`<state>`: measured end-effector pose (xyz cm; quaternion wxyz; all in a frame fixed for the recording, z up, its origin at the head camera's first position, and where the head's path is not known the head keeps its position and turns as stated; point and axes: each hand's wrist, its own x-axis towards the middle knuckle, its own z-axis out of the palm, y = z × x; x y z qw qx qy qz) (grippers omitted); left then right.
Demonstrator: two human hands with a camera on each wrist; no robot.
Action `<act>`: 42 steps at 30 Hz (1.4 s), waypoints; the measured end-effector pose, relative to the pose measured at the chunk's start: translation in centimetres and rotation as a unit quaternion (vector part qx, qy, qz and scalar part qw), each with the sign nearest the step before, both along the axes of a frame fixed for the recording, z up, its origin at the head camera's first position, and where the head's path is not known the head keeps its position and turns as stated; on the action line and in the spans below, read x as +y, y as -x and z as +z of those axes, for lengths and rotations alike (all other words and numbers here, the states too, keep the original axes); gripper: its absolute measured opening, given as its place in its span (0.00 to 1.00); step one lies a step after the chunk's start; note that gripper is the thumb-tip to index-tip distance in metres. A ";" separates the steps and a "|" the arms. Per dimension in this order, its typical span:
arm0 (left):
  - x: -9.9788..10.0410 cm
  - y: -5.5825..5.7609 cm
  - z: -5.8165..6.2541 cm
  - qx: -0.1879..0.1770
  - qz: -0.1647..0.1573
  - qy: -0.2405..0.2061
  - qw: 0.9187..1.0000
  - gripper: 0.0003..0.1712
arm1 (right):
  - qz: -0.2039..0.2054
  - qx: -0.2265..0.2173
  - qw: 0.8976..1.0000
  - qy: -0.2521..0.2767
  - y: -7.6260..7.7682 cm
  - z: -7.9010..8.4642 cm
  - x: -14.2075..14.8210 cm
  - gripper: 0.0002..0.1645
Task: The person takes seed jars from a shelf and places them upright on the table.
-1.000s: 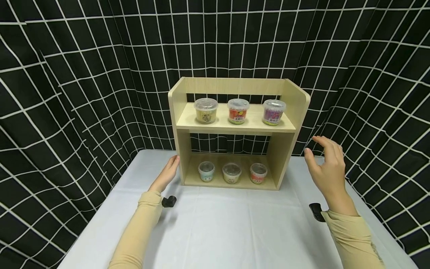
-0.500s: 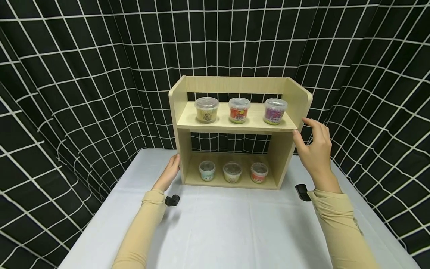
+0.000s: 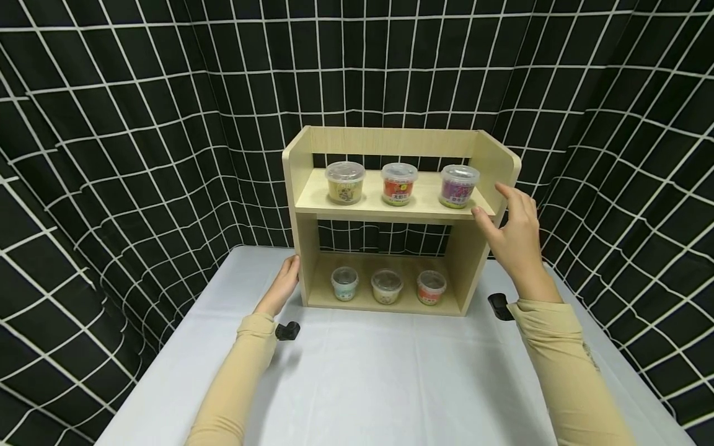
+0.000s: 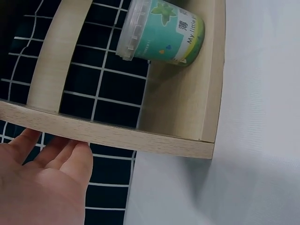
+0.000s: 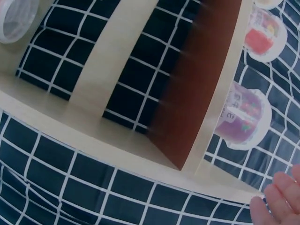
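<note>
Left hand (image 3: pixel 280 286) / right hand (image 3: pixel 515 238) flank shelf (image 3: pixel 390 140) / white tabletop (image 3: pixel 385 378) / gridded backdrop (image 3: pixel 375 56)

Left pale beige cloth sleeve (image 3: pixel 231 378): long, close-fitting, mostly smooth, with small folds bunched at its wrist end.
Right pale beige cloth sleeve (image 3: pixel 560 365): matching, more creased near the wrist; a small greyish patch (image 3: pixel 589 355) on its outer edge, too small to make out.
Left wrist mount: small black rounded block (image 3: pixel 287 331), on the inner side.
Right wrist mount: black, oblong piece (image 3: pixel 500 306), likewise on the inner side.
Hands: bare left hand (image 3: pixel 281 287), bare right hand (image 3: pixel 515 235).
</note>
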<state>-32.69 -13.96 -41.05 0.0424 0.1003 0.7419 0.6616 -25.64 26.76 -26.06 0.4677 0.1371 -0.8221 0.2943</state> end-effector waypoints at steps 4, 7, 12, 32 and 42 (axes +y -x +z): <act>-0.2 1.1 -1.2 -0.001 0.006 0.005 1.000 0.32 | -0.003 -0.034 0.999 -0.015 0.4 0.1 0.0 0.37; -0.2 1.8 -2.1 0.003 0.013 0.016 1.000 0.33 | -0.001 -0.041 0.999 -0.027 0.7 0.4 -0.3 0.39; -0.1 1.8 -1.9 0.009 0.014 0.022 1.000 0.35 | 0.002 -0.048 0.998 -0.045 1.5 1.2 -0.6 0.41; 0.0 2.2 -2.0 0.007 0.018 0.022 1.000 0.37 | 0.007 -0.174 0.984 0.046 4.1 1.7 -1.4 0.53; -0.1 1.9 -1.8 0.002 0.015 0.022 1.000 0.36 | -0.014 -0.191 0.980 0.052 5.2 1.7 -1.9 0.56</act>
